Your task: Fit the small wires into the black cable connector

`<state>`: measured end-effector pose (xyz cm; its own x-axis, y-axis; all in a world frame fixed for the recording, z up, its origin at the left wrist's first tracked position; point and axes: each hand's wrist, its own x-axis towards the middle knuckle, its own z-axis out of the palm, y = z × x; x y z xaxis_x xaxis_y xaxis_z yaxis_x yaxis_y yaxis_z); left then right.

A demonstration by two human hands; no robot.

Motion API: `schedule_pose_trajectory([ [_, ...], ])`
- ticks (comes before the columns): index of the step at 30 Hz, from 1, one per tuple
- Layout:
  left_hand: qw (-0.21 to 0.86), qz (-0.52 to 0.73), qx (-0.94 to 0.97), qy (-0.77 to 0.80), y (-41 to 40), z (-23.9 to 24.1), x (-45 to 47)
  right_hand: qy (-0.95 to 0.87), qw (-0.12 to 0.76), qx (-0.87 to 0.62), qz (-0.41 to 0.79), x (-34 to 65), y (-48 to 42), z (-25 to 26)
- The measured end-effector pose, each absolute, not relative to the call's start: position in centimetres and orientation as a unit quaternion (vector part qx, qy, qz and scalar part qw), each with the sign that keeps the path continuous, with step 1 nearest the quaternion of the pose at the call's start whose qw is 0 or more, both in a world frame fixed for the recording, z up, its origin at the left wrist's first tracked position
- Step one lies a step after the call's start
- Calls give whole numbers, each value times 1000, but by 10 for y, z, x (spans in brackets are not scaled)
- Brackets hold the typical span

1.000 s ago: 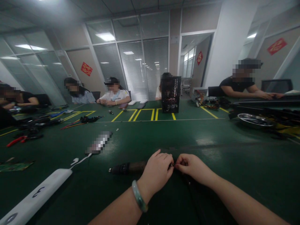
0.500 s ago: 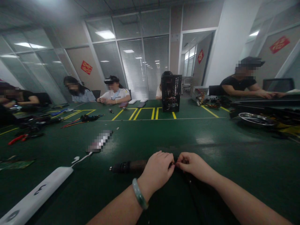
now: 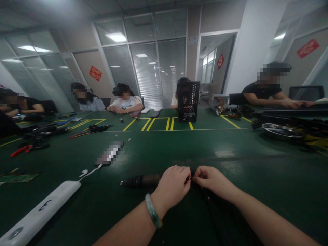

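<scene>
My left hand (image 3: 173, 183), with a green bangle on its wrist, is curled with thumb and forefinger together. They are around something small and dark with a glint of metal, too small to name. Just right of it, my right hand (image 3: 210, 180) is pinched closed; whatever is between its fingertips is hidden. The two hands' fingertips nearly meet. Partly behind my left hand lies a dark cylindrical tool (image 3: 148, 181), like an electric screwdriver, its metal tip pointing left. A dark, narrow shape (image 3: 209, 201) runs from below my right hand toward me.
A white power strip (image 3: 48, 208) lies at left, its cord reaching a blurred-out phone-like object (image 3: 110, 153). Red-handled pliers (image 3: 22, 150) and cables are farther left. A black computer case (image 3: 188, 102) stands across the green table. A metal bowl (image 3: 282, 131) sits right. Several people sit around.
The view has shifted very slightly. Both hands stay in nearly the same place and pose, and the tool lies where it was.
</scene>
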<state>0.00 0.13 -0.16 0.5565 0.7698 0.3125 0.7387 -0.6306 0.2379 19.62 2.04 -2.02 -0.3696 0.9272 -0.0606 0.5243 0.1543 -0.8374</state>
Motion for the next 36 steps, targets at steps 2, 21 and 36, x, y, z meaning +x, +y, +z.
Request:
schedule_pose_trajectory([
  [2, 43, 201, 883, 423, 1, -1, 0, -720, 247, -503, 410, 196, 20, -20],
  [21, 40, 212, 880, 423, 2, -3, 1, -718, 241, -504, 415, 194, 20, -17],
  [36, 38, 173, 881, 439, 1, -2, 0, -715, 239, -513, 411, 195, 18, -15],
])
